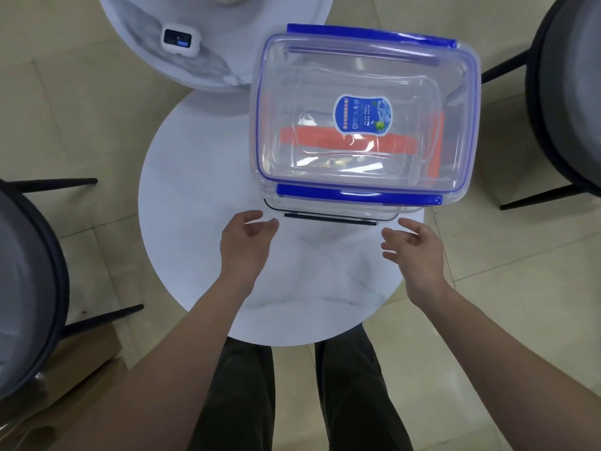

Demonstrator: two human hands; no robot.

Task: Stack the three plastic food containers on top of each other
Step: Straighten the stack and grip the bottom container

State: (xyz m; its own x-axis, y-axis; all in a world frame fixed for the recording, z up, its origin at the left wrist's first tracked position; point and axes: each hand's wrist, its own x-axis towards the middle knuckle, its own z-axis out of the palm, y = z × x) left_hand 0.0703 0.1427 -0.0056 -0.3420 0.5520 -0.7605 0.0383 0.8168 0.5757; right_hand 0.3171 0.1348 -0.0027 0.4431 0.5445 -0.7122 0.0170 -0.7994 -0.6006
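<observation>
A clear container with blue clips (364, 118) and a blue label on its lid sits on top of a stack on the round white table (201, 196). Through it shows an orange-clipped container (435, 144) beneath. At the bottom a container with black clips (330, 219) peeks out at the near edge. My left hand (245, 242) hovers just below the stack's left near corner, fingers apart, holding nothing. On the other side my right hand (414, 252) is open too, a little short of the right near corner. Neither hand touches the stack.
A second round white table (136, 66) stands behind on the left, with a small white device (180, 40) on it. Dark chairs flank the table: one at the left (29, 288), one at the right (572, 99). My legs show under the near table edge.
</observation>
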